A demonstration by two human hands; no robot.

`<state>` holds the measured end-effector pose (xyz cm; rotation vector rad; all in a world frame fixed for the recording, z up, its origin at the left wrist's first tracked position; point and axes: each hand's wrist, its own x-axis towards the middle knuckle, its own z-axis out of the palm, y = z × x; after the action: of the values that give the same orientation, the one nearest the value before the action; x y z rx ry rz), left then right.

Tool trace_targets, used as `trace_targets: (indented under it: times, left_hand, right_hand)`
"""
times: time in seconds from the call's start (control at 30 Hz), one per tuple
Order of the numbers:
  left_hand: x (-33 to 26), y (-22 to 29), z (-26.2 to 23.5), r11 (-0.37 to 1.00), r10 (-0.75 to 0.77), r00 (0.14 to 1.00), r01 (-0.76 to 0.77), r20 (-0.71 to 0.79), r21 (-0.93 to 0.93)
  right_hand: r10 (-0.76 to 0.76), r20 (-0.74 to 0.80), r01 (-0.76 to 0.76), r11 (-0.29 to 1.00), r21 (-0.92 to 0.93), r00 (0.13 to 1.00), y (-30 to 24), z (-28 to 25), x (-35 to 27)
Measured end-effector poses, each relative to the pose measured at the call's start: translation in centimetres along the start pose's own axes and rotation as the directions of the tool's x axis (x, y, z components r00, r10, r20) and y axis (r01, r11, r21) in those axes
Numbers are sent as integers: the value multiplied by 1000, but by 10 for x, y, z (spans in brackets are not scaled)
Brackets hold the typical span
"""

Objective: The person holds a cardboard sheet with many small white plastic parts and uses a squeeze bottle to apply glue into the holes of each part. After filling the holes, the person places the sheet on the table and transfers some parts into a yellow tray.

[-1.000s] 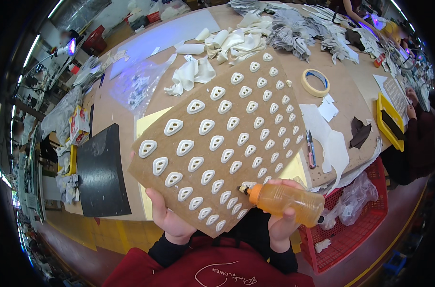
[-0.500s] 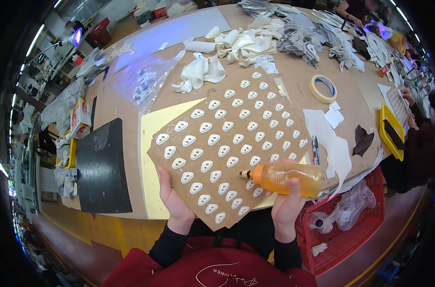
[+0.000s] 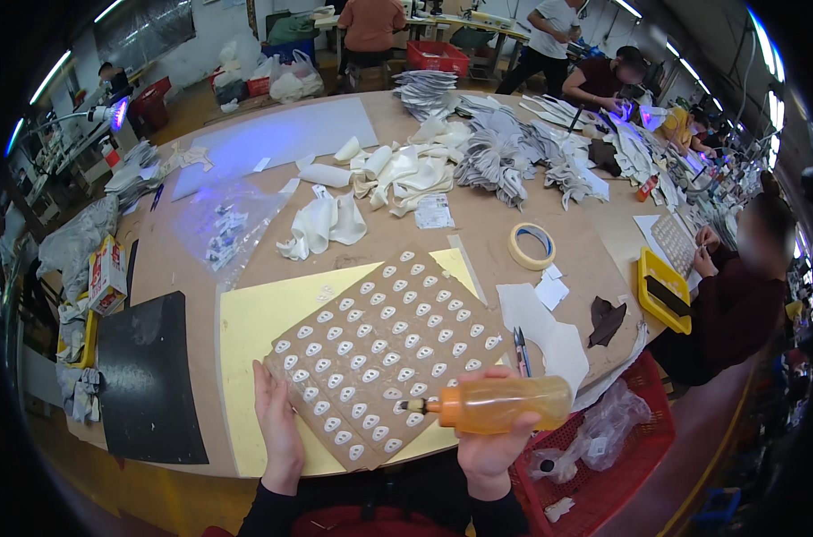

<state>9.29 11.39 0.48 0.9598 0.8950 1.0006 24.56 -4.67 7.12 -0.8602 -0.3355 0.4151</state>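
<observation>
A brown board [image 3: 384,309] carries rows of small white rounded-triangular pieces, each with dark holes, and overlaps a yellow sheet [image 3: 245,331]. At its lower left edge is my left hand [image 3: 279,434], holding the board there; some of its fingers appear hidden beneath. My right hand [image 3: 491,452] is wrapped round a squeeze bottle [image 3: 509,404] of amber liquid with an orange cap. The bottle lies nearly level above the board's right part. Its dark nozzle tip points left, close to a white piece; whether they touch I cannot tell.
A black mat [image 3: 151,380] lies left. Beyond the board are cream fabric pieces [image 3: 326,224] and grey stacks [image 3: 496,166]. Masking tape [image 3: 532,246], pens [image 3: 521,353] and a yellow tray [image 3: 661,291] are right. A red basket [image 3: 639,447] stands below; a co-worker [image 3: 737,286] sits at right.
My view has tilted up, so the far room shows and the board looks smaller. The bottle's nozzle has moved toward the board's lower middle. Both hands keep their holds.
</observation>
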Motion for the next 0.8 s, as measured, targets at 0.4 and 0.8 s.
trace_targets:
  times: [0.4, 0.8]
  left_hand:
    - [-3, 43, 27, 378, 140, 633, -745, 761, 550]
    - [11, 22, 70, 69, 35, 421, -906, 906, 418]
  right_hand:
    - [20, -166, 47, 920, 390, 986, -26, -79, -13]
    - [73, -368, 26, 966, 257, 927, -18, -127, -51]
